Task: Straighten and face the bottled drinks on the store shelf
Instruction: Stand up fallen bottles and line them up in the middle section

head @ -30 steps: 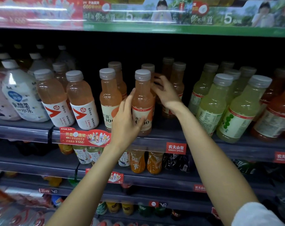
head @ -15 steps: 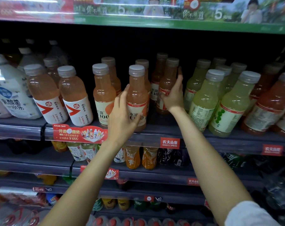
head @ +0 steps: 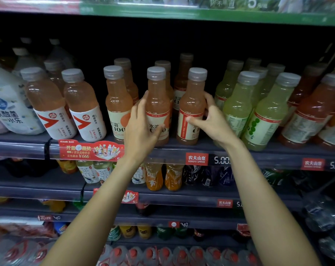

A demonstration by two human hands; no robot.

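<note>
On the dark grey store shelf [head: 258,157], a third orange-drink plastic bottle with a grey cap [head: 192,104] now stands in the front row, pulled forward from the back since the earlier frame. The right hand [head: 210,121] grips it, label seam outward, not yet faced. The left hand [head: 141,123] holds the middle orange bottle [head: 157,96], as before.

arms: two, bare to frame edge | left hand [head: 141,127]: no rings | right hand [head: 213,121]: no rings, no watch
</note>
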